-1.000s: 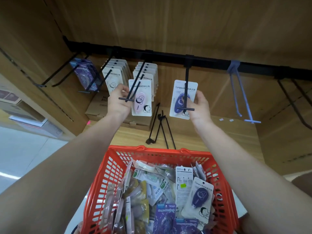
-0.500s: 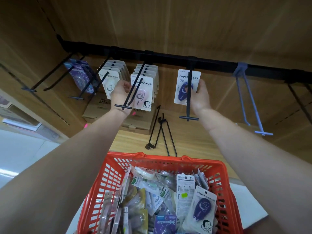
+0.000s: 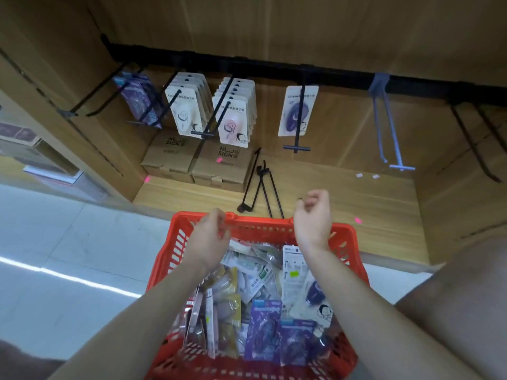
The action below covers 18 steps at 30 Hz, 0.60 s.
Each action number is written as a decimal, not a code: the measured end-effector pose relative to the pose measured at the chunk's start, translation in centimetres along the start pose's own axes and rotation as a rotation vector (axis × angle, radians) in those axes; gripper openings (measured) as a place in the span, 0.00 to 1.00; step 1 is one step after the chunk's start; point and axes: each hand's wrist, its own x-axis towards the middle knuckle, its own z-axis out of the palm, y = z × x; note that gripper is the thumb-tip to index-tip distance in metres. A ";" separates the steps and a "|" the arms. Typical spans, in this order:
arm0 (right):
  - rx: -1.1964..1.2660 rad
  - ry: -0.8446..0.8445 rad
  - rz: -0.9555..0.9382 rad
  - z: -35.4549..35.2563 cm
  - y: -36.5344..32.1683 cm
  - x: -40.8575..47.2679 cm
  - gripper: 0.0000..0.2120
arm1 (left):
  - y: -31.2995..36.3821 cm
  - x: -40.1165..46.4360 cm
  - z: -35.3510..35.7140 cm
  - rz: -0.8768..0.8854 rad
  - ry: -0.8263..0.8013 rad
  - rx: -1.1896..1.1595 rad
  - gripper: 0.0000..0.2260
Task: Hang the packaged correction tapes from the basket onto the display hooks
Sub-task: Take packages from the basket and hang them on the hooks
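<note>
A red basket [image 3: 354, 242] full of several packaged correction tapes stands in front of me, with a purple pack [image 3: 263, 327] near its front. On the black rail [image 3: 274, 69] a blue-tape pack [image 3: 297, 111] hangs alone on one hook. A pink-tape pack [image 3: 233, 124] fronts a stack to its left, and a white-tape stack [image 3: 186, 111] hangs further left. My left hand [image 3: 211, 237] and my right hand [image 3: 314, 218] hover over the basket's far rim, fingers loosely curled, holding nothing.
Two brown cardboard boxes [image 3: 197, 160] sit on the wooden shelf under the stacks. Loose black hooks [image 3: 260, 185] lie on the shelf. A pale blue hook [image 3: 389, 124] and black hooks [image 3: 477, 141] to the right hang bare. Purple packs [image 3: 137, 100] hang at far left.
Both hands let go of the packs they had slid onto the hooks and dropped down to the basket's rim. The view tilted downward.
</note>
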 end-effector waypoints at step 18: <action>-0.794 -0.618 0.148 -5.6 8.5 -4.6 0.22 | -0.9 -9.3 10.2 0.002 -0.605 0.335 0.19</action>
